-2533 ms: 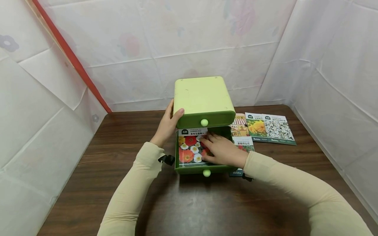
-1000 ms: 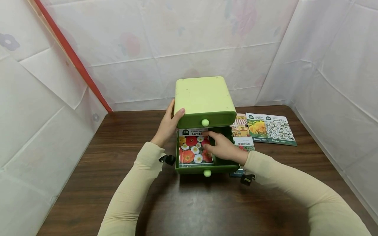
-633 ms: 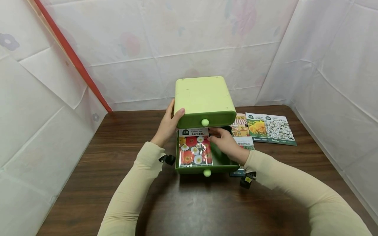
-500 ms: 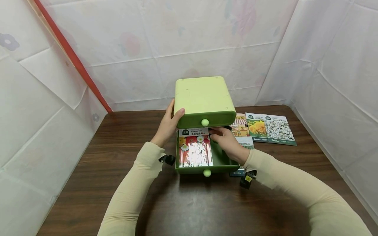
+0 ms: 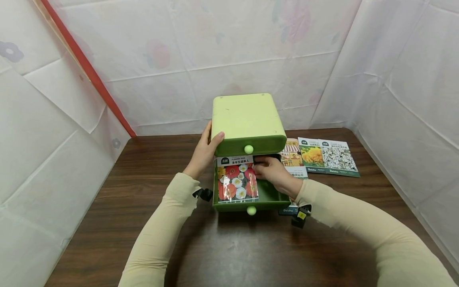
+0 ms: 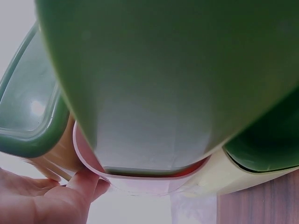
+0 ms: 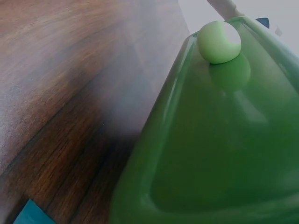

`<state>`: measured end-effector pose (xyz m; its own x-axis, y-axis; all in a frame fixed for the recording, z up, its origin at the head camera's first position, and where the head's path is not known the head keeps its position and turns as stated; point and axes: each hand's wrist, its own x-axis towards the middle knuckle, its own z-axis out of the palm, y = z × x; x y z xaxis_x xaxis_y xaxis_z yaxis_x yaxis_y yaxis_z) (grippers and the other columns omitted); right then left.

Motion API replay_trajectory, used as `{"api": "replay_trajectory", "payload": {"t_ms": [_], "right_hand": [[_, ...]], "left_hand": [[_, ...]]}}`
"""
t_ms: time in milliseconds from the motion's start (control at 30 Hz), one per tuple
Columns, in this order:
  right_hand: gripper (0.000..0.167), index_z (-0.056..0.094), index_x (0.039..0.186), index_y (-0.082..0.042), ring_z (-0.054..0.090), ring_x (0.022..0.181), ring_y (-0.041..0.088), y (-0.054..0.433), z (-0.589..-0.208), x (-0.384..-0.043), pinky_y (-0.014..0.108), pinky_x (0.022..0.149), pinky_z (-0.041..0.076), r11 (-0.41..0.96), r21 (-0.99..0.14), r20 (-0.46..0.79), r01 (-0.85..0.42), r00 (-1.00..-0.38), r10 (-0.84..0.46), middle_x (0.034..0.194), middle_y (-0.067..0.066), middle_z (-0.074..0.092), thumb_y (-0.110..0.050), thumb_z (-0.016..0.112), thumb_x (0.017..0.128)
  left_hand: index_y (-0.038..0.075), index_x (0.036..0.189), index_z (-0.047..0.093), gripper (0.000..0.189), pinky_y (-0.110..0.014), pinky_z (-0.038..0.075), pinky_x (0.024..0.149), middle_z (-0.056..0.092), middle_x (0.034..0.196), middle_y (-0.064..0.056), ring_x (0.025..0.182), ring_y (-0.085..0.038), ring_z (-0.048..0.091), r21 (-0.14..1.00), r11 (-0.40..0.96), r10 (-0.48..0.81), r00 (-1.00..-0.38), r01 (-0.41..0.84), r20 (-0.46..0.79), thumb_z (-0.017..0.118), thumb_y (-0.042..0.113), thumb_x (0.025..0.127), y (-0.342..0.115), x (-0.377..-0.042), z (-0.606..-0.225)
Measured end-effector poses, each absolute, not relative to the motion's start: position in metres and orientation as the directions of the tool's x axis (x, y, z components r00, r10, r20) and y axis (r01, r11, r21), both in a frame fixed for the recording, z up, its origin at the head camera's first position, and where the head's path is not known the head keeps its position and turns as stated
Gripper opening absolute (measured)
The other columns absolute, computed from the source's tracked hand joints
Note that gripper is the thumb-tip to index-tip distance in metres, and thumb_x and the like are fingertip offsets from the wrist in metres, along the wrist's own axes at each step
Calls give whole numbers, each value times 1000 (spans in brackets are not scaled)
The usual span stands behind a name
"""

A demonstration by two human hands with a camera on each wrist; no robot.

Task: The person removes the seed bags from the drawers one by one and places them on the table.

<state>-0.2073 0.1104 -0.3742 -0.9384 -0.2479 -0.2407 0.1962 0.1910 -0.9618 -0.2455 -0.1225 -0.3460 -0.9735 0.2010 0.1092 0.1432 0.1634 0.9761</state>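
Observation:
A small lime-green drawer cabinet (image 5: 247, 115) stands on the table with its lower drawer (image 5: 233, 207) pulled out. My left hand (image 5: 204, 151) grips the cabinet's left side, its thumb over the front top edge. In the left wrist view, the left hand (image 6: 51, 198) is at the lower left, beside the cabinet's body. Inside the drawer lies a flower seed packet (image 5: 234, 183) with red and white blooms. My right hand (image 5: 274, 173) reaches into the drawer with curled fingers, pinching the packet's right edge; its fingertips are partly hidden. The right wrist view shows only the drawer front and its round knob (image 7: 218, 42).
Right of the cabinet lie more seed packets: one with yellow flowers (image 5: 312, 155), one with white flowers (image 5: 338, 157), one with a shop drawing (image 5: 291, 153). Another packet (image 5: 299, 171) lies partly under my right wrist. White sheeting (image 5: 161, 87) surrounds the dark wooden table (image 5: 143, 179).
My right hand has gone from lying flat on the seed packet to its right edge, with fingers curling there. Glare has crossed the packet and faded. The left hand keeps its place.

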Motion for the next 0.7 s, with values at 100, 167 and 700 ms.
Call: {"api": "replay_trajectory", "payload": {"t_ms": [100,167,700], "right_hand": [[49,36,145,8,63,108,32,110,-374,-207,40,93,55,230,-950,-269,210,-925,-267,131,31,53,-4,47,99],[48,37,143,9,65,98,26,109,-375,-207,39,89,57,248,-942,-290,224,-916,-275,126,30,56,-3,49,98],[37,43,134,8,61,73,14,108,-379,-206,32,68,58,334,-911,-348,241,-885,-309,95,11,63,-6,49,100]], "left_hand": [[38,158,3,83,-56,44,103,11,165,2,138,-29,40,978,160,198,-975,137,104,51,60,94,-122,-245,-346],[40,157,3,83,-57,45,103,11,165,2,137,-30,40,979,156,196,-976,130,98,52,61,93,-122,-244,-345],[39,157,2,81,-57,44,104,9,165,4,138,-30,40,981,150,209,-974,122,89,50,59,95,-123,-246,-347]]}}
